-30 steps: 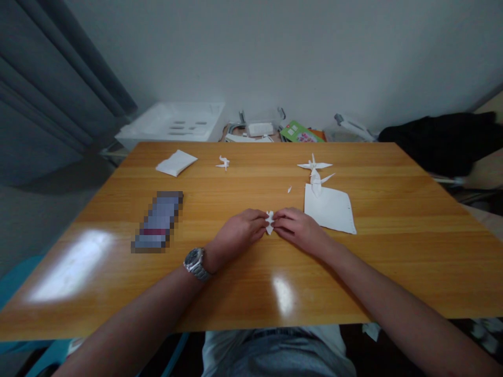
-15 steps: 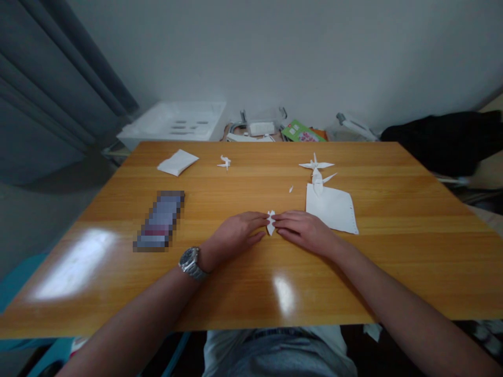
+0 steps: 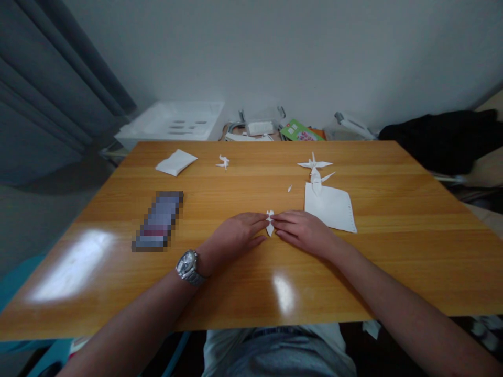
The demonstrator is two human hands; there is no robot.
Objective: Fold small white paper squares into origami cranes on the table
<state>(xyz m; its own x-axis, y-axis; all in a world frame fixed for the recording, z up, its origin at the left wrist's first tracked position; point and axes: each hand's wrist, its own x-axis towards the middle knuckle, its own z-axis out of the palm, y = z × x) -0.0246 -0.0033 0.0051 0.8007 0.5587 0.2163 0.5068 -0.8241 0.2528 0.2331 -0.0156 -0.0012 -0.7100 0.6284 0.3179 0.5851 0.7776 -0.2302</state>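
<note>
A small folded piece of white paper (image 3: 270, 228) lies on the wooden table in front of me, pinned between both hands. My left hand (image 3: 241, 233), with a metal wristwatch (image 3: 187, 266) on its wrist, holds the paper's left side with fingers pressed together. From the other side, my right hand (image 3: 301, 228) keeps its closed fingertips on the paper's right edge. The fingers hide part of the folds. Just beyond my right hand is a white sheet (image 3: 330, 205) with a row of holes along one edge.
Two folded paper cranes (image 3: 315, 164) stand near the sheet, one partly over it. A smaller paper figure (image 3: 223, 162), a paper scrap (image 3: 290, 188), folded white paper (image 3: 176, 162) and a blurred-out phone (image 3: 159, 220) are on the table. Behind is a white tray (image 3: 173, 120).
The hands stay on the folded paper with barely any movement. My left wrist has turned slightly, and the whole view has shifted a little.
</note>
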